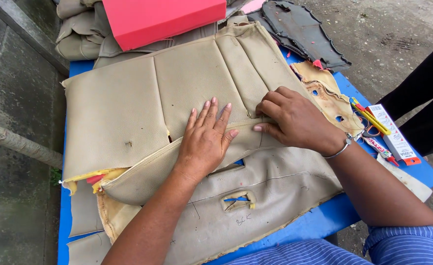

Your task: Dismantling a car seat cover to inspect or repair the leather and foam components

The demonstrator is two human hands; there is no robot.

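Observation:
A beige leather seat cover with stitched panels lies spread over a blue table. My left hand rests flat on it, fingers apart, pressing down along a seam where a folded beige strip overlaps the panel. My right hand sits just to the right, fingertips pinching and pressing the same folded edge; a metal bracelet is on that wrist. A second beige piece, underside up with pen marks and cut slots, lies nearer to me beneath the fold.
A red box sits on stacked beige covers at the back. A dark grey cut piece lies back right. A glue carton, a tube and yellow-handled tools rest at the table's right edge. A person's dark-clothed leg stands at right.

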